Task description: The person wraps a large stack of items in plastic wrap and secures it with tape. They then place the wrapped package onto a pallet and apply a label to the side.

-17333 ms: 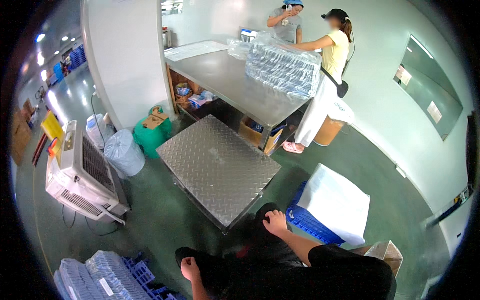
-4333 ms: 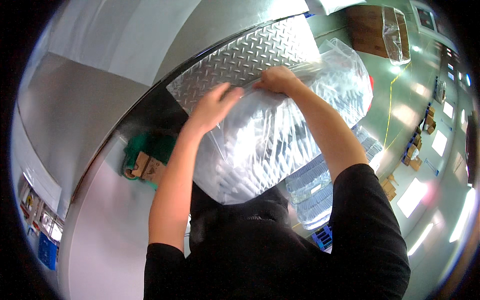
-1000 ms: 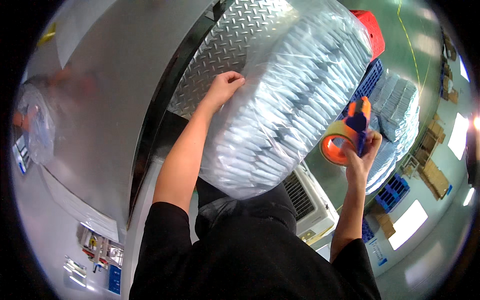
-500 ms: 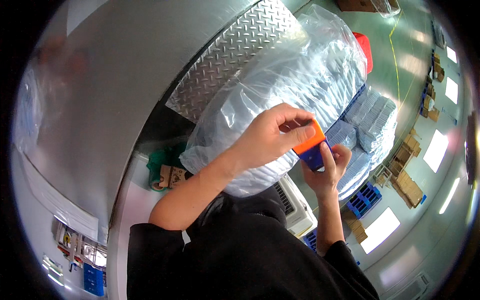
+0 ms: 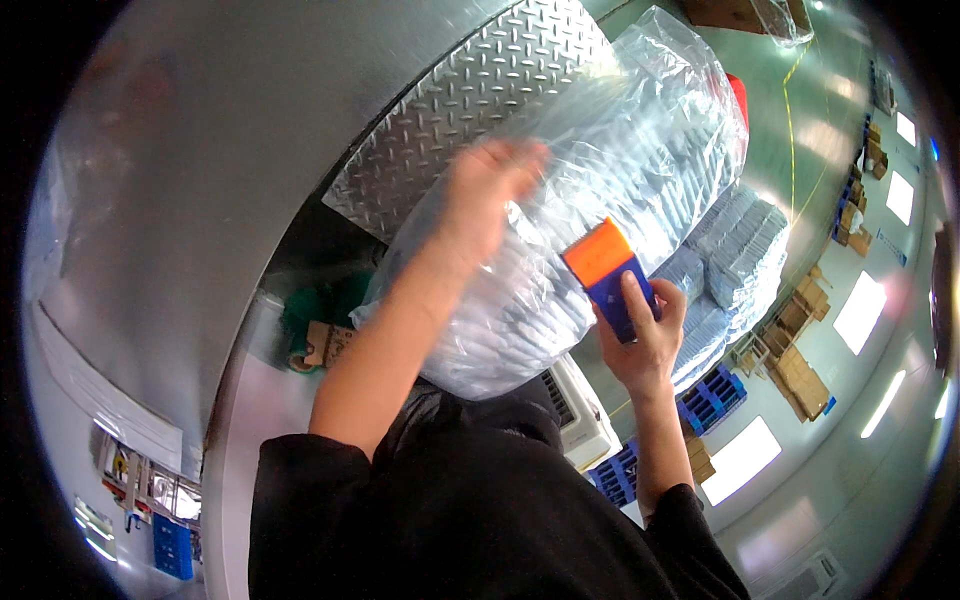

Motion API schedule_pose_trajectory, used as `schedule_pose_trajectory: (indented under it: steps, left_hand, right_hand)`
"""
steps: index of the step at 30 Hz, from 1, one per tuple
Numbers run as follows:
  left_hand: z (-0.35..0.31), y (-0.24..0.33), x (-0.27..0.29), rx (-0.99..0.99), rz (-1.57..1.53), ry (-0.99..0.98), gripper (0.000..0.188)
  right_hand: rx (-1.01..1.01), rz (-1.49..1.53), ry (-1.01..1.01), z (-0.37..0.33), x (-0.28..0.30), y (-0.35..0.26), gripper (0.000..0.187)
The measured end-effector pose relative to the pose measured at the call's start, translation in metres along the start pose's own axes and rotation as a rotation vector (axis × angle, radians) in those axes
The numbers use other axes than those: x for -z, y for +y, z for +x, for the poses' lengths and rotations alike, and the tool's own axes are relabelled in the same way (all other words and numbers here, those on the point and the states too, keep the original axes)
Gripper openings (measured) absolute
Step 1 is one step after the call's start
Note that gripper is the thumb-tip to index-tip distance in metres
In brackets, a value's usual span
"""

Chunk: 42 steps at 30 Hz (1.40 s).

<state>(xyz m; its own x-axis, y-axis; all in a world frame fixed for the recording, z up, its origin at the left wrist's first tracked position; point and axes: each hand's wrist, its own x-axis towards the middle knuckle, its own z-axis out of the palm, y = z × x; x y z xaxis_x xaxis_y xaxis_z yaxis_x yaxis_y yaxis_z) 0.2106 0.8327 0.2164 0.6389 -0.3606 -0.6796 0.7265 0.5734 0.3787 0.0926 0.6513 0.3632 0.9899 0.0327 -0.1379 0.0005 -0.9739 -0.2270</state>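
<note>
- My left hand (image 5: 487, 195) lies flat and unclenched, blurred, on the clear plastic bag (image 5: 610, 200).
- My right hand (image 5: 640, 335) grips the orange-blue tape dispenser (image 5: 610, 275) at the bag's five o'clock edge.
- The bag rests on the checker-plate platform (image 5: 450, 110).

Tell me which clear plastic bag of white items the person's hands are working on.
The big bag lying on the diamond-plate platform. The left hand presses on it; the other bags sit stacked lower down, beyond the right hand.

Left hand (image 5: 490, 200) motion-blurred on clear bag (image 5: 620, 220); bag contents indistinct; dispenser (image 5: 610, 275) tape roll hidden.
</note>
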Motion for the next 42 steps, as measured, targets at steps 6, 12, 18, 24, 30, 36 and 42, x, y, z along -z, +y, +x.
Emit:
schedule_pose_trajectory:
  steps: [6, 12, 18, 24, 30, 36, 42]
  left_hand:
    - [0.085, 0.010, 0.065, -0.144, 0.201, 0.193, 0.015]
    - [0.145, -0.010, 0.129, -0.122, 0.263, 0.274, 0.017]
    - [0.188, -0.088, 0.143, -0.020, 0.412, 0.195, 0.018]
    - [0.167, -0.148, 0.133, 0.001, 0.864, 0.096, 0.021]
    - [0.155, -0.144, 0.130, -0.223, 1.164, 0.162, 0.023]
    - [0.176, -0.097, 0.179, 0.156, 0.555, 0.021, 0.037]
    - [0.095, -0.029, 0.111, -0.045, 0.757, -0.554, 0.110]
  right_hand:
    - [-0.047, -0.021, -0.164, 0.002, -0.022, 0.015, 0.062]
    - [-0.008, -0.011, -0.229, 0.066, -0.064, 0.011, 0.053]
    - [0.017, -0.082, -0.257, 0.073, -0.068, 0.011, 0.058]
    - [0.060, -0.072, -0.175, 0.074, -0.080, 0.019, 0.061]
    - [0.098, -0.063, -0.140, 0.075, -0.087, 0.023, 0.058]
    - [0.092, -0.062, -0.161, 0.075, -0.087, 0.024, 0.057]
    - [0.044, -0.060, -0.227, 0.081, -0.081, 0.017, 0.057]
